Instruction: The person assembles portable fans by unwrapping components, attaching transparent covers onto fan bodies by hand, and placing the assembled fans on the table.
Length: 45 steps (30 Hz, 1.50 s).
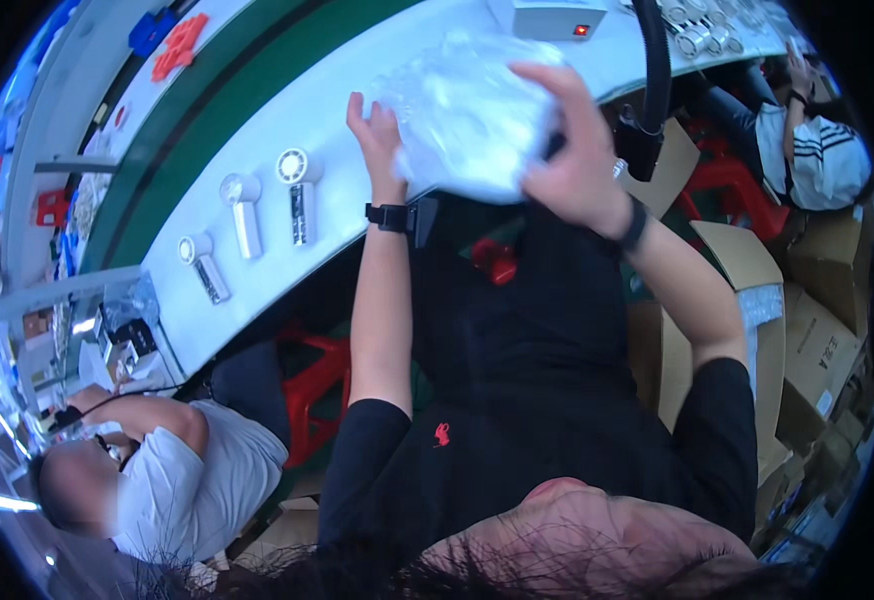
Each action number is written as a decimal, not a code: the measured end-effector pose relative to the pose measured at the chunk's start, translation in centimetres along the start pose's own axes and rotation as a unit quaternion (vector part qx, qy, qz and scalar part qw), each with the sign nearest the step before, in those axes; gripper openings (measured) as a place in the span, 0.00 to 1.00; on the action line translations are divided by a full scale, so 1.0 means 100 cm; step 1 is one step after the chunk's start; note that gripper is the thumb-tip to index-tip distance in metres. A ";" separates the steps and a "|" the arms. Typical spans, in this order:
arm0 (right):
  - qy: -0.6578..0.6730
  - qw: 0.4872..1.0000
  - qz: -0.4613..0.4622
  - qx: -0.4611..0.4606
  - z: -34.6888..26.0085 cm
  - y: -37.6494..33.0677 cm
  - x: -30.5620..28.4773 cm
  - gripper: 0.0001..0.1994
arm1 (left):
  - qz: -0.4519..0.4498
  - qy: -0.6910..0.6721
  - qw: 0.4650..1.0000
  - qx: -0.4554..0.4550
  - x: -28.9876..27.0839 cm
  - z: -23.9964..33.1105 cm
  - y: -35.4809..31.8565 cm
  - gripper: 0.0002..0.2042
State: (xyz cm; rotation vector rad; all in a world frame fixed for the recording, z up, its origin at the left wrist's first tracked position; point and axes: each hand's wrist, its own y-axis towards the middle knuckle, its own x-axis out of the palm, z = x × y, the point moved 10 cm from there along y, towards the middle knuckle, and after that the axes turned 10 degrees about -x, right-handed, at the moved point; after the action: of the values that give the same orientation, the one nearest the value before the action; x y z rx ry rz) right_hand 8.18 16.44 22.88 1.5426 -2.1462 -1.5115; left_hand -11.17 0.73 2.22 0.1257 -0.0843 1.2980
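A crinkled, translucent plastic bag [472, 120], blurred by motion, is raised over the near edge of the white worktable. My right hand [582, 150] grips its right side, with the thumb and fingers apart around the edge. At the bag's left edge is my left hand [380, 135], its visible fingers stretched up and spread; the bag covers part of this hand. What the bag contains cannot be made out. To the left, three white handheld fans lie on the table: one near the hand [297, 195], a middle one [244, 215] and one farther left [204, 268].
A black flexible hose [654, 90] hangs down to the right of my right hand. Behind the bag stands a white box with a lit red switch [581, 31]. Open cardboard boxes [737, 262] crowd the right side. Co-workers sit at left [202, 480] and far right [827, 160].
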 end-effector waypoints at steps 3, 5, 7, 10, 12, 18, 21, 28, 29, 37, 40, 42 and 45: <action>0.025 0.982 0.156 0.103 0.089 -0.013 0.051 0.37 | 0.008 -0.123 0.992 0.010 -0.002 -0.004 -0.003 0.32; -0.089 0.978 0.117 0.148 0.137 -0.036 0.089 0.38 | -0.001 -0.109 0.994 0.022 0.001 -0.004 -0.005 0.34; -0.194 0.959 0.079 0.191 0.148 -0.042 0.110 0.39 | -0.022 -0.075 0.996 0.042 0.000 0.001 -0.002 0.37; -0.275 0.944 0.056 0.170 0.122 -0.045 0.123 0.40 | -0.027 0.034 0.996 0.073 0.005 0.008 0.006 0.37; -0.273 0.946 0.027 0.175 0.118 -0.050 0.120 0.39 | -0.047 0.085 0.993 0.073 0.017 0.001 0.000 0.37; -0.164 0.967 -0.150 0.125 0.115 -0.048 0.101 0.36 | 0.040 0.250 0.965 0.070 0.026 0.006 0.011 0.39; -0.176 0.940 -0.243 0.163 0.102 -0.048 0.075 0.33 | 0.054 0.248 0.965 0.073 0.024 0.005 0.014 0.39; -0.156 0.922 -0.349 0.052 -0.005 -0.067 -0.032 0.22 | 0.033 0.248 0.958 0.143 0.036 0.023 -0.008 0.41; -0.157 0.908 -0.388 0.036 -0.023 -0.071 -0.051 0.21 | 0.038 0.298 0.940 0.160 0.034 0.025 -0.009 0.42; -0.431 0.791 -0.039 0.433 -0.058 -0.249 -0.398 0.21 | 0.019 0.404 0.891 0.207 0.051 0.034 -0.012 0.45; -0.373 0.741 -0.069 0.554 -0.080 -0.362 -0.409 0.23 | 0.016 0.401 0.901 0.165 0.058 0.034 -0.014 0.42; -0.304 0.715 -0.104 0.621 -0.077 -0.408 -0.391 0.24 | 0.020 0.409 0.901 0.140 0.058 0.033 -0.013 0.42; -0.152 0.754 0.013 0.639 -0.064 -0.423 -0.354 0.27 | 0.026 0.428 0.892 0.144 0.058 0.033 -0.014 0.42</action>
State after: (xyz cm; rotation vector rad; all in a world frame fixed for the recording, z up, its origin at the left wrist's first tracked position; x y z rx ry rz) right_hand 57.05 39.35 9.86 1.4017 -3.6795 -0.0033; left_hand -8.30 5.40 6.20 -0.2079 0.8690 1.3128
